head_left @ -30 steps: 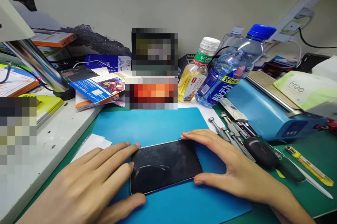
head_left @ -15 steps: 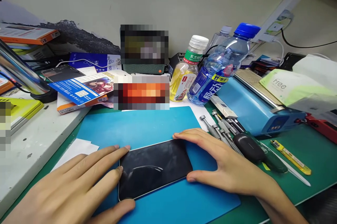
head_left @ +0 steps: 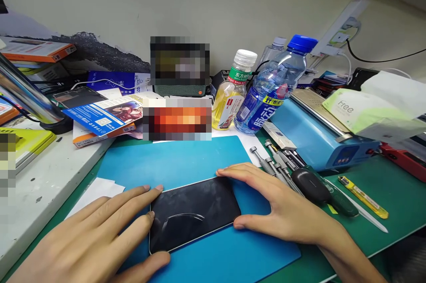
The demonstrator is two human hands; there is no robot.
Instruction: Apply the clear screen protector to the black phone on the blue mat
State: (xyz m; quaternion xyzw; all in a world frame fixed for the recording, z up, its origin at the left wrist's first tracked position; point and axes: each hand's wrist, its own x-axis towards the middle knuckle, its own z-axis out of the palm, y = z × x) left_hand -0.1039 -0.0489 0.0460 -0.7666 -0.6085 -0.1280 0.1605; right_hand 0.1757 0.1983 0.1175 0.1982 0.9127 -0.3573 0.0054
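Note:
A smartphone (head_left: 195,214) with a dark, glossy screen lies face up on a blue mat (head_left: 179,154). A curved streak of light shows on its glass. At the phone's left end, my left hand (head_left: 100,229) grips it, fingertips on the far edge and left side, thumb on the near corner. My right hand (head_left: 276,203) holds the other end between the fingers on the far edge and the thumb on the near right corner. Both hands are closed around the phone's edges, and most of the screen is uncovered between them.
Screwdrivers (head_left: 269,163), a dark oval case (head_left: 311,185), a white stick (head_left: 369,216) and a yellow utility knife (head_left: 362,196) lie to the right. Behind stand a tea bottle (head_left: 229,101), a blue-capped bottle (head_left: 269,88) and a blue machine (head_left: 319,136). Boxes (head_left: 103,114) are stacked at left.
The camera view has shifted slightly, so the scene sits a little differently. Both hands keep their hold on the phone, which stays in place on the mat.

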